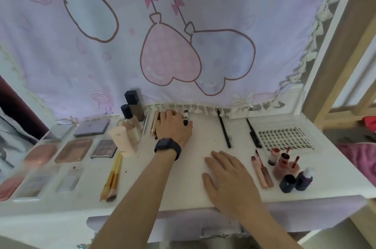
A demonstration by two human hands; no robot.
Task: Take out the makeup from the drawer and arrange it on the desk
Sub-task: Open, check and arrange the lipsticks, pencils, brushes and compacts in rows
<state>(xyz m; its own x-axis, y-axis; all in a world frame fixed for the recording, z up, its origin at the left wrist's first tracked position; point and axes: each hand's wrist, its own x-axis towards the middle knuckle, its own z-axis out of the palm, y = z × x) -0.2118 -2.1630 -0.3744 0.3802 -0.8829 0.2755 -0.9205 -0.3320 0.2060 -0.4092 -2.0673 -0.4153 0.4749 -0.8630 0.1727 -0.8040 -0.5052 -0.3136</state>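
Far back on the white desk (200, 139), our left hand (173, 128) covers dark makeup sticks (156, 137) beside a slim gold tube (154, 124); its grip we cannot tell; our right hand (225, 175) rests spread, nearer; arranging, we judge; next, aligning that row.

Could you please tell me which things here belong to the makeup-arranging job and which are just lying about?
Job: eyeshadow palettes, makeup brushes, foundation bottles, black liner pencils, false-lash tray, lip glosses, white desk, left hand, right hand.
Lying about: cartoon wall cloth, wooden frame, pink fabric.
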